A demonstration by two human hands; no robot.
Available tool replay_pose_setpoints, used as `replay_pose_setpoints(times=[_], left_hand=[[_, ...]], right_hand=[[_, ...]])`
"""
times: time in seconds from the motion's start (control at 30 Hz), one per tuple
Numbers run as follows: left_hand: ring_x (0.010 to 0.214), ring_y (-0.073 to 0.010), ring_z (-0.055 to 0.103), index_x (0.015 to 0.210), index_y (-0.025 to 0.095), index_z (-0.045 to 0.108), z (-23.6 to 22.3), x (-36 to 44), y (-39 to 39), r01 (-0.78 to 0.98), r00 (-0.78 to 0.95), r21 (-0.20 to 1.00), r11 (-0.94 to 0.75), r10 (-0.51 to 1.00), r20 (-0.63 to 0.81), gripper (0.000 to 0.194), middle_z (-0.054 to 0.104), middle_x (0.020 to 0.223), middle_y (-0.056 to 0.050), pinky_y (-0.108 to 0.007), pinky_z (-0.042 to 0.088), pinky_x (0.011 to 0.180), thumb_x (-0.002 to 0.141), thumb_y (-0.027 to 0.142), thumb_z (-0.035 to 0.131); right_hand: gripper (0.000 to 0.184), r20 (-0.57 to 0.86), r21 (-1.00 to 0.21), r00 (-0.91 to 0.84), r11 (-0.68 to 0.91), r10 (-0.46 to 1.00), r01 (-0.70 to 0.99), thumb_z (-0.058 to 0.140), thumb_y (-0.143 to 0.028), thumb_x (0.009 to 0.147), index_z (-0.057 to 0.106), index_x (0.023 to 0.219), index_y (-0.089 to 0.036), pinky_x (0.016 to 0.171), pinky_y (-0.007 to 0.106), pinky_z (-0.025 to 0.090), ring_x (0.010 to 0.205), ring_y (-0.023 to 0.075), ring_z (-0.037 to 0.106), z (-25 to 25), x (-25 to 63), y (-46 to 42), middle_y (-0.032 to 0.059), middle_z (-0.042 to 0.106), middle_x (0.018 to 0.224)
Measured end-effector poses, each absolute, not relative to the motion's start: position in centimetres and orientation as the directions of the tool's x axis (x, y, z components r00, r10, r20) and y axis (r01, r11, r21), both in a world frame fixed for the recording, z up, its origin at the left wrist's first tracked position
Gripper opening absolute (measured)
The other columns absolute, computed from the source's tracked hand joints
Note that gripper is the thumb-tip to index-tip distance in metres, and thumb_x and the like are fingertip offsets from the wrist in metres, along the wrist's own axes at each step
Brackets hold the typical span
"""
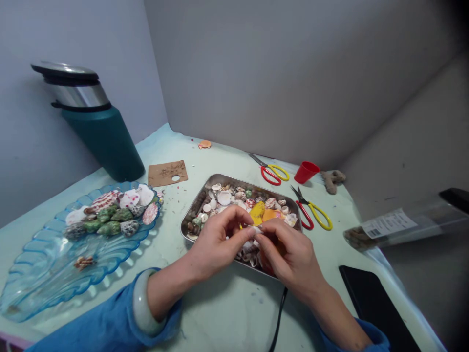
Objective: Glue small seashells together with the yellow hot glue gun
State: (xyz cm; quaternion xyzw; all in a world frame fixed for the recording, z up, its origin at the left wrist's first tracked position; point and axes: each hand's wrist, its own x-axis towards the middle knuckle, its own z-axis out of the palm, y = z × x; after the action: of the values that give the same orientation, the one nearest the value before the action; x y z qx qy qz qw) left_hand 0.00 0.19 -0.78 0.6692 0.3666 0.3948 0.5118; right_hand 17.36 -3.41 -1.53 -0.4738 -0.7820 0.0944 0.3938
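My left hand (pixel 229 232) and my right hand (pixel 284 247) meet over a metal tray (pixel 192 208). Both are closed, fingertips pinching a small whitish piece (pixel 257 228), perhaps a shell, with something thin and shiny at its upper edge. Fingers cover most of it, so its exact kind cannot be made out. Below and behind the hands, many small shells (pixel 224 197) fill the tray, white, brown and green. A yellow piece (pixel 257 212) and an orange piece (pixel 271 215) lie among them, just beyond my fingertips.
At left, a blue leaf-shaped dish (pixel 47 261) bears shells; behind it stands a teal bottle (pixel 106 142) near a brown card (pixel 167 173). Two scissors (pixel 280 172), (pixel 315 215) and a red cup (pixel 307 172) sit beyond the tray. A plastic bag (pixel 421 225) and black phone (pixel 377 305) are right.
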Motion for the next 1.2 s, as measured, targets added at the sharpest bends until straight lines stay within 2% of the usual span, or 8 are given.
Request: replay_pose_setpoints(times=[0.2,0.63,1.2], left_hand=[[0.058,-0.0089,0.044,0.082,0.017,0.055,-1.02,0.02,0.23,0.125,0.422,0.965,-0.229,0.893,0.157,0.015,0.051,0.069,0.002,-0.021,0.035,0.052,0.081,0.029,0.063],[0.061,-0.0096,0.046,0.085,0.015,0.059,-0.51,-0.01,0.16,0.146,0.441,0.95,-0.275,0.878,0.186,0.009,0.056,0.072,0.001,-0.022,0.038,0.056,0.083,0.024,0.059],[0.059,-0.0093,0.047,0.081,0.015,0.057,-0.49,0.03,0.04,0.104,0.441,0.974,-0.203,0.887,0.138,0.012,0.055,0.073,0.0,-0.022,0.038,0.054,0.084,0.027,0.058]], right_hand=[[0.007,0.523,-0.53,-0.243,0.535,0.817,0.658,0.05,-0.019,0.091,0.056,0.086,-0.019,0.059,0.026,0.042,0.062,0.0128,0.053,-1.5,17.33,-3.51,0.0004,0.058,0.07],[0.007,0.524,-0.507,-0.273,0.553,0.807,0.661,0.05,-0.018,0.09,0.055,0.086,-0.02,0.06,0.026,0.042,0.064,0.0132,0.053,-1.7,17.42,-3.43,0.0008,0.058,0.072],[0.005,0.534,-0.521,-0.28,0.571,0.798,0.634,0.052,-0.016,0.089,0.056,0.088,-0.019,0.064,0.026,0.043,0.069,0.0133,0.055,-1.83,17.4,-3.37,0.0015,0.059,0.076]])
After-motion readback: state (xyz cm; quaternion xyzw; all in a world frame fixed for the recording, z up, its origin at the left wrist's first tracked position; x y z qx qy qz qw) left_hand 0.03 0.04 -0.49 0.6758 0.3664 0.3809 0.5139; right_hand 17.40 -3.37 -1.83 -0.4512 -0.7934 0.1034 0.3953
